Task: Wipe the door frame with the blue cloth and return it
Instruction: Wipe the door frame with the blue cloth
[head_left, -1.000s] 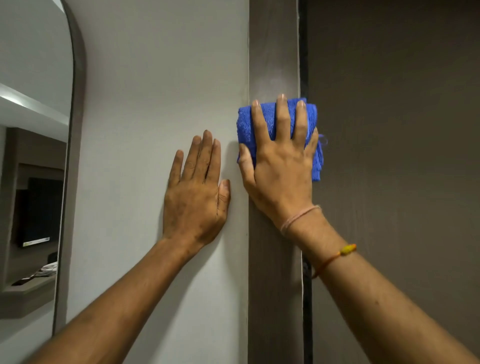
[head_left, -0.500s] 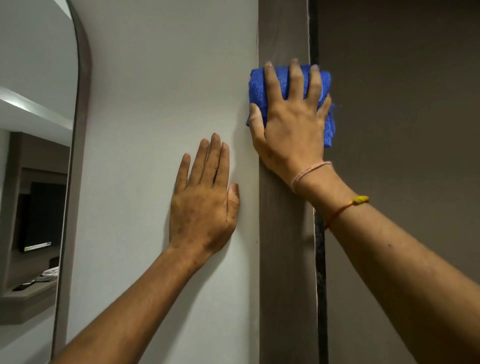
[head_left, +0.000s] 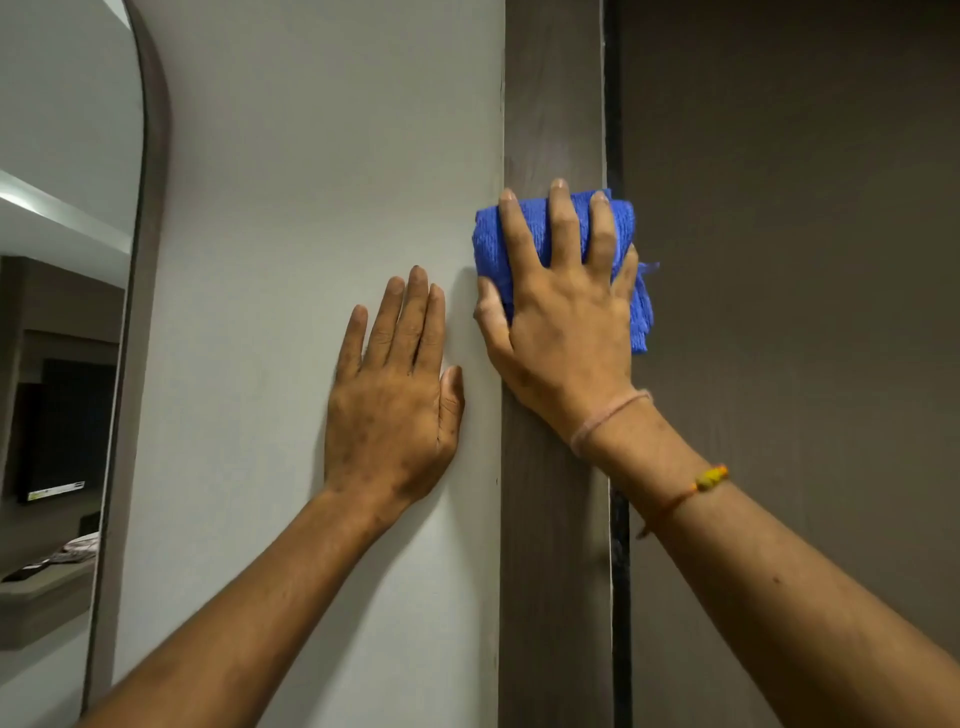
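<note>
A folded blue cloth is pressed flat against the vertical brown door frame. My right hand lies spread over the cloth, fingers pointing up, holding it against the frame. The cloth sticks out above my fingertips and past the right side of my hand, over the dark gap beside the door. My left hand rests flat on the white wall just left of the frame, fingers together and pointing up, with nothing in it.
The closed brown door fills the right side. An arched mirror with a grey rim hangs on the wall at the far left, reflecting a shelf and a dark screen.
My right hand slid the cloth up the frame, then back down again to about chest level. My left hand stayed flat on the wall.
</note>
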